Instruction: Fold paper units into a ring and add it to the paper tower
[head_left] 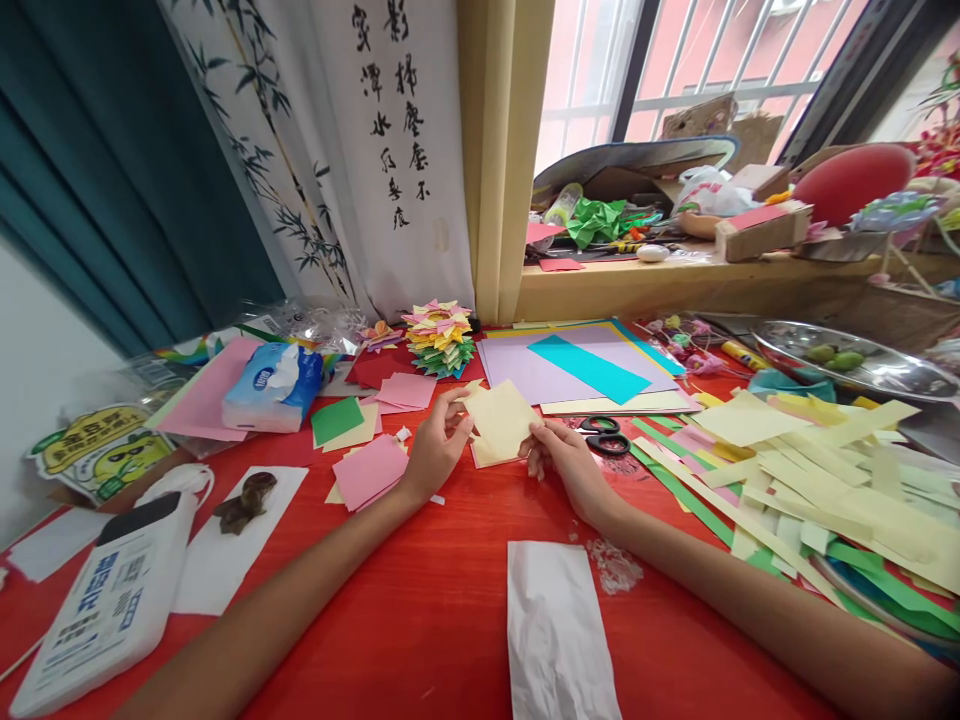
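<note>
At the red table (360,610), we are holding a flat, pale-yellow paper square (502,424) ahead of us; our left hand (439,445) is clamping its left edge, our right hand (570,462) pinching its right edge.

The left hand (439,446) and right hand (568,464) hold a pale yellow paper square (501,420) over the red table (375,620).

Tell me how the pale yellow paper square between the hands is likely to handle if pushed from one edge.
The yellow paper is probably light, since the left hand and right hand have only fingers at its edges. It looks thin, so a push would likely bend or crease it, though it seems stiff enough to stay fairly flat.
</note>
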